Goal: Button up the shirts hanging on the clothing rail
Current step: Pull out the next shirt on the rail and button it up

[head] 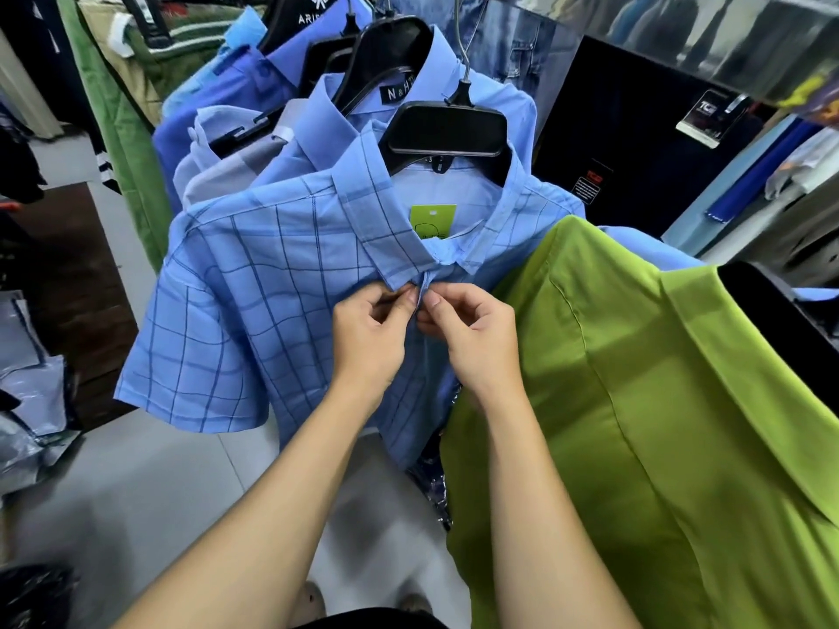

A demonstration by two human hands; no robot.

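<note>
shirt: blue checked shirt (254, 283) on black hanger (447, 133), front of the row
left hand (370, 335): pinching placket just under collar (381, 220)
right hand (472, 338): fingers curled, pinching opposite placket edge (button itself hidden)
neighbour: lime green shirt (635, 424) beside, right

Shirts hang from black hangers (447, 129) — plastic-wrapped bundles (27, 383) lie on the tiled floor (150, 483).

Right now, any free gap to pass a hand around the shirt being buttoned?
Free: the grey floor under the checked shirt's sleeve, beside the left forearm. Crowded: the green shirt overlaps the checked one's right side; plain blue shirts are packed behind it. Both hands, left hand and right hand, pinch the placket below the collar.
</note>
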